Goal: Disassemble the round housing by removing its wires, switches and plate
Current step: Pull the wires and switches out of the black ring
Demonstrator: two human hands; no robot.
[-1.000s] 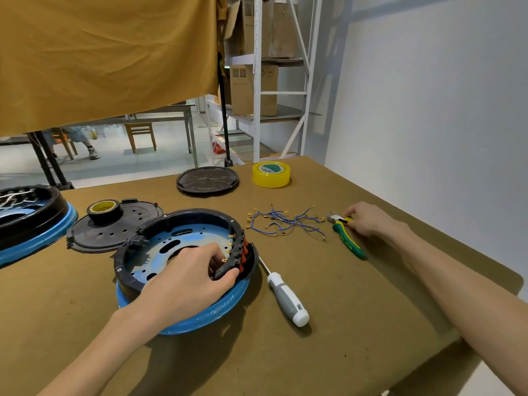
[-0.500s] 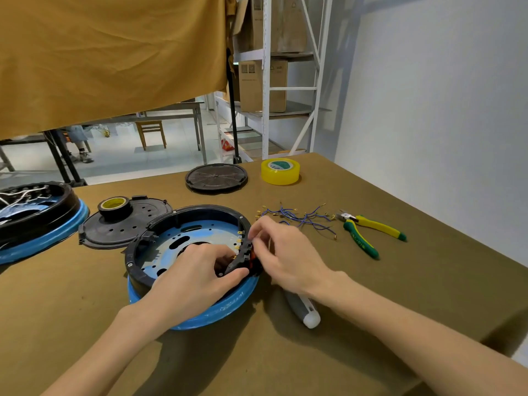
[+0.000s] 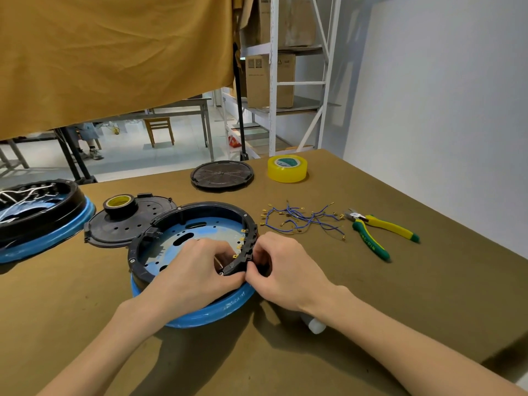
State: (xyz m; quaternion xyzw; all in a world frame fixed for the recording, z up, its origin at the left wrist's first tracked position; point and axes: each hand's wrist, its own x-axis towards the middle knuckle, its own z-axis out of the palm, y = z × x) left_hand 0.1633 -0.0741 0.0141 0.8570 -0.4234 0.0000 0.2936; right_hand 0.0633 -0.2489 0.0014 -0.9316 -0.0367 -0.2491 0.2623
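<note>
Switch [image 3: 248, 260] pinched by both hands: left [image 3: 197, 270], right [image 3: 281, 270]. Risk: tab snapped if switch forced from housing [image 3: 148, 252].

Both forearms are bare, with no sleeves in view. The left hand [image 3: 197, 270] and right hand [image 3: 281, 270] wear no gloves, rings or watch.

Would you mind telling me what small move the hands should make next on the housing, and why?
Probably work the switch out through the rim: the left hand braces the round housing from inside, the right hand pinches at its outer edge, and the blue wires already lie removed on the table.
</note>
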